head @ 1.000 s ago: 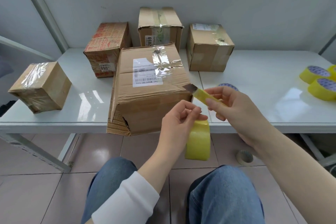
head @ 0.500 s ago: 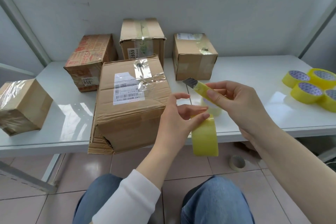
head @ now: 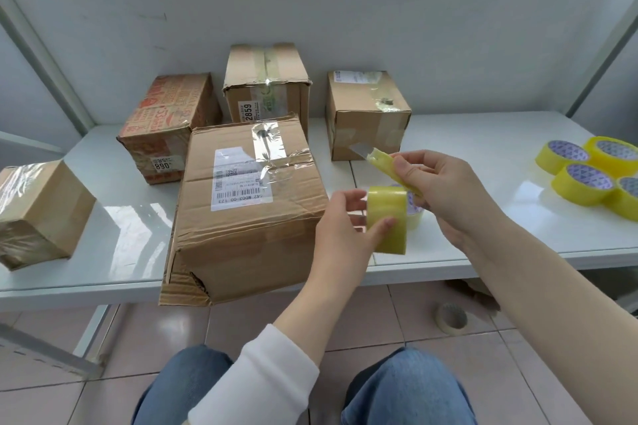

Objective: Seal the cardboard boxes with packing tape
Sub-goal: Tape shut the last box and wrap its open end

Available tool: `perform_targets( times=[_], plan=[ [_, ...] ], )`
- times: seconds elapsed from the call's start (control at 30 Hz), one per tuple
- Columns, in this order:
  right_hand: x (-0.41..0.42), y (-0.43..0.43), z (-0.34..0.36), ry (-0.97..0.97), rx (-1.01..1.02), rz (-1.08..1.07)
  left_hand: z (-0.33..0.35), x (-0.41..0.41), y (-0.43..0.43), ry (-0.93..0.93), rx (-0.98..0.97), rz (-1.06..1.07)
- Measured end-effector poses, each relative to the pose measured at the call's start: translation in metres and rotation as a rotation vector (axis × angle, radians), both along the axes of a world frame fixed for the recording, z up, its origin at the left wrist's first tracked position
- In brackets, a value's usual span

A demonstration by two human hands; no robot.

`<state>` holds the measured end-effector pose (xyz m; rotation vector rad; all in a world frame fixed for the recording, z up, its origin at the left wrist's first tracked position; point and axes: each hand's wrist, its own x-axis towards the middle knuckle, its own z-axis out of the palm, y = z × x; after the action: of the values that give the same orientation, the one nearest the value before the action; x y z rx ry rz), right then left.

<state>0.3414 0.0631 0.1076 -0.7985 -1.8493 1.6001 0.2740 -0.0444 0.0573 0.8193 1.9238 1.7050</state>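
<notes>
My left hand (head: 341,228) grips a yellow roll of packing tape (head: 386,217) just right of a large cardboard box (head: 241,217), which has a white shipping label and overhangs the front edge of the white table (head: 483,155). My right hand (head: 445,190) holds a yellow utility knife (head: 379,160) with its blade out, directly above the roll. Another tape roll (head: 414,214) lies on the table, partly hidden behind the held one.
Several more boxes stand around: a printed red one (head: 165,128), a tall one marked 2859 (head: 266,86), a square one (head: 366,114) and a plastic-wrapped one (head: 38,214) at left. Several yellow tape rolls (head: 587,172) lie at right. An empty tape core (head: 450,317) lies on the floor.
The view has tilted up. My left hand raised the tape roll from below the table edge to table height, close under the knife held in my right hand.
</notes>
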Motion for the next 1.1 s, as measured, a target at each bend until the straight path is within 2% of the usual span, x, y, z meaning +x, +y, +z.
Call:
perform_targets(
  times=[0.17, 0.3, 0.4, 0.47, 0.53, 0.63, 0.7, 0.77, 0.83, 0.93, 1.0, 1.1],
  plan=[
    [-0.023, 0.042, -0.016, -0.15, 0.034, -0.062, -0.017, -0.004, 0.029, -0.06, 0.032, 0.056],
    [-0.045, 0.073, -0.055, -0.32, 0.114, -0.021, -0.048, -0.013, 0.049, 0.007, 0.008, 0.086],
    [-0.063, 0.09, -0.082, -0.567, 0.375, 0.01, -0.074, -0.027, 0.062, 0.172, -0.075, 0.154],
    [-0.071, 0.097, -0.094, -0.711, 0.532, 0.031, -0.088, -0.035, 0.07, 0.335, -0.14, 0.127],
    [-0.076, 0.103, -0.101, -0.76, 0.567, 0.065, -0.095, -0.038, 0.075, 0.487, -0.212, 0.09],
    [-0.078, 0.11, -0.101, -0.69, 0.58, 0.027, -0.099, -0.04, 0.078, 0.675, -0.26, 0.074],
    [-0.078, 0.108, -0.09, -0.582, 0.607, -0.026, -0.08, -0.033, 0.071, 0.789, -0.202, 0.026],
    [-0.08, 0.097, -0.072, -0.447, 0.544, -0.044, -0.048, -0.025, 0.056, 0.878, -0.114, -0.04],
    [-0.087, 0.08, -0.053, -0.318, 0.403, -0.045, -0.005, -0.028, 0.035, 0.908, -0.034, -0.067],
    [-0.108, 0.048, -0.028, -0.171, 0.221, 0.017, 0.056, -0.072, 0.005, 0.847, 0.002, -0.012],
    [-0.125, 0.026, -0.016, -0.161, 0.151, 0.091, 0.08, -0.124, -0.007, 0.769, -0.108, 0.081],
    [-0.149, 0.005, -0.008, -0.28, 0.045, 0.211, 0.082, -0.203, -0.01, 0.668, -0.452, 0.112]
  ],
)
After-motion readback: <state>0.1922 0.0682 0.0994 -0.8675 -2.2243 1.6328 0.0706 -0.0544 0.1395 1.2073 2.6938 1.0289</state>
